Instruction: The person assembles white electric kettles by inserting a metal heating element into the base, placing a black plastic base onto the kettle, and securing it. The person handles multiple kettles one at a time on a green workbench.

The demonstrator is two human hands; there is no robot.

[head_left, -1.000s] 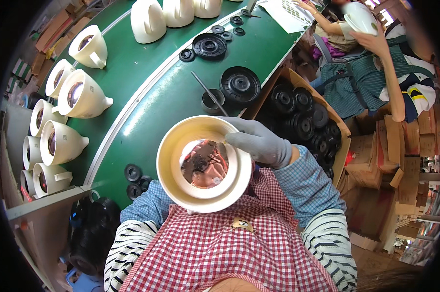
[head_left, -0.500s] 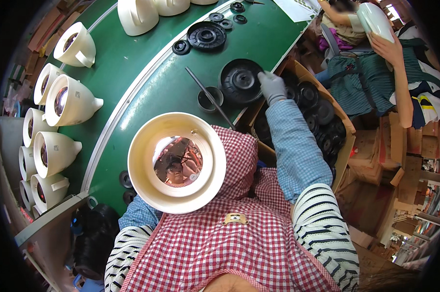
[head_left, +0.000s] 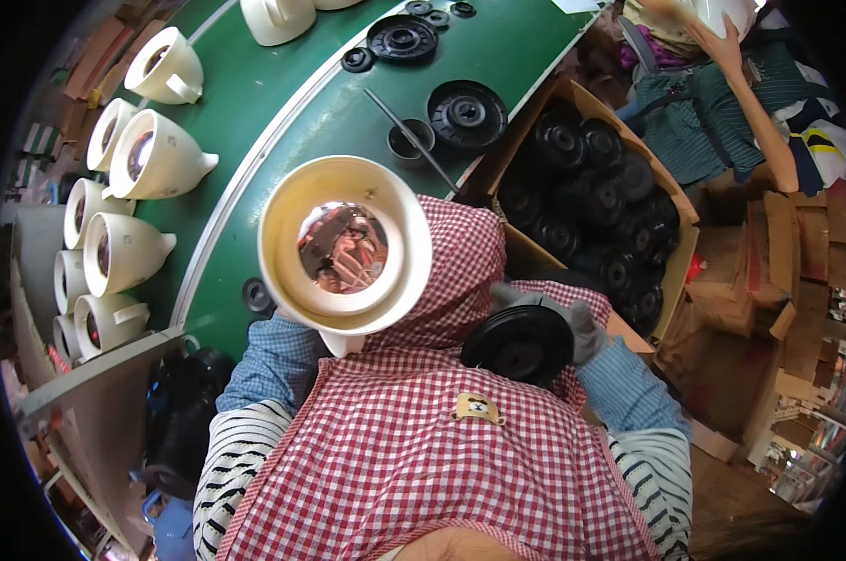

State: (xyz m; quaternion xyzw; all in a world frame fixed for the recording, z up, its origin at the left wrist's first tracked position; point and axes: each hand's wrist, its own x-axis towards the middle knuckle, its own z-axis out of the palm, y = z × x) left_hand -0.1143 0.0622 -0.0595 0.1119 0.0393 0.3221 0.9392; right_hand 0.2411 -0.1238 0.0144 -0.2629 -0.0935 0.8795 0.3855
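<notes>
A cream plastic pot body point(head_left: 406, 271), with a shiny reflective inside, is in front of my apron, its wide opening up and its spout toward me. My left sleeve point(head_left: 278, 360) runs in under its left side; the hand itself is hidden behind the pot. In a grey glove, my right hand point(head_left: 584, 329) is closed on the edge of a black round cap point(head_left: 518, 346), beside the pot and over my lap. Ahead on the green table lie another black round disc point(head_left: 467, 114), a small dark cup point(head_left: 411, 140) and a thin metal rod point(head_left: 404, 131) leaning across it.
An open cardboard box point(head_left: 689, 248) full of black round parts stands on the right. Several cream pot bodies point(head_left: 166, 154) line the left side beyond a pale rail point(head_left: 241, 182). A black ribbed disc point(head_left: 401, 37) lies farther up. Another person point(head_left: 713, 112) works at the upper right.
My right hand has come back from the disc on the table to my lap, now with a black cap in it. The pot has turned so that its spout shows. My view has shifted.
</notes>
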